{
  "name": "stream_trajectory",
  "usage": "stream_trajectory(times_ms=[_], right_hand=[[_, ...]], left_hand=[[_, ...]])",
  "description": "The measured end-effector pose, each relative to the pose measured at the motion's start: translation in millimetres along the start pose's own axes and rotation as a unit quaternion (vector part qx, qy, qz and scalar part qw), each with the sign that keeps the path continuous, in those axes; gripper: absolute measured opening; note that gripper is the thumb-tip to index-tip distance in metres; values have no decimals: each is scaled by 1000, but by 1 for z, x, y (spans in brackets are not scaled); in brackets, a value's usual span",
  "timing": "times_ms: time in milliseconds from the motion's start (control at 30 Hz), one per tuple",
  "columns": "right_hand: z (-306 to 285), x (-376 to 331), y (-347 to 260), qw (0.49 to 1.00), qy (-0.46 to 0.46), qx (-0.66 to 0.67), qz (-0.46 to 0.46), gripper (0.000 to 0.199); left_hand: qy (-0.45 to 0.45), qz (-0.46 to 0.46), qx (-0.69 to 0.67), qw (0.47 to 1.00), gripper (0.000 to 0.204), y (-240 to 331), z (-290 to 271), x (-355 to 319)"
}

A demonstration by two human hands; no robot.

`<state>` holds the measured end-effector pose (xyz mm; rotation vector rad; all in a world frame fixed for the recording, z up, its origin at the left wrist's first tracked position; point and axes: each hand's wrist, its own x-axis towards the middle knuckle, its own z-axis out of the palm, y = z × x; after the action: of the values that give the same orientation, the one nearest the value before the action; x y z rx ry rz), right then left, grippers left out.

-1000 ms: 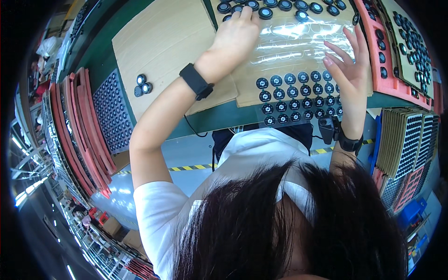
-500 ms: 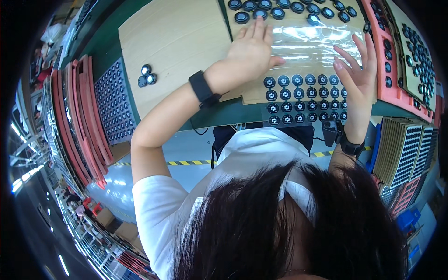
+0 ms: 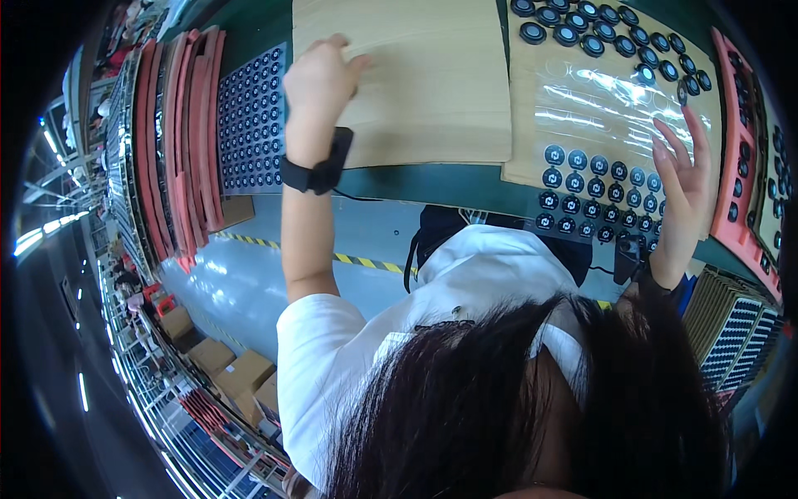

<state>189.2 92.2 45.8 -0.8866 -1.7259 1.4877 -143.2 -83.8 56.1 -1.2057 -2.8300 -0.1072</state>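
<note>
Shifting left hand (image 3: 320, 79) onto bare cardboard sheet (image 3: 416, 83), right hand (image 3: 683, 179) unmoved

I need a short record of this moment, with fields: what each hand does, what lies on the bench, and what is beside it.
left hand: rests on the bare cardboard sheet, fingers curled, holding nothing visible
right hand: open, fingers spread, on the edge of the clear plastic tray
tray contents: round black parts in rows at its near and far ends, middle pockets empty
wrist: black watch on the left arm
left side: a tray of small dark parts, then stacked red trays
right side: red tray with black parts
</note>
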Motion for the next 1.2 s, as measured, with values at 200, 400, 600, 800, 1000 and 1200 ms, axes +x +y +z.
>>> stream_trajectory(times_ms=[200,400,600,800,1000,1200], right_hand=[[11,2,5,996,-51,-34,-67,50],[9,4,-7,997,-37,-6,-65,24],[21,10,-31,975,-157,153,-45,3],[30,5,-71,956,-141,243,85,13],[40,8,-70,939,-214,247,106,12],[43,17,-69,924,-248,288,31,15]], left_hand=[[-37,10,-45,998,35,-62,38,11],[-97,-53,-376,920,25,-11,9,4],[-339,70,-778,525,35,89,-19,-50],[-298,171,-749,566,33,138,-35,-66],[-205,132,-762,600,38,140,-37,-76],[-138,198,-720,651,41,134,-36,-74]])
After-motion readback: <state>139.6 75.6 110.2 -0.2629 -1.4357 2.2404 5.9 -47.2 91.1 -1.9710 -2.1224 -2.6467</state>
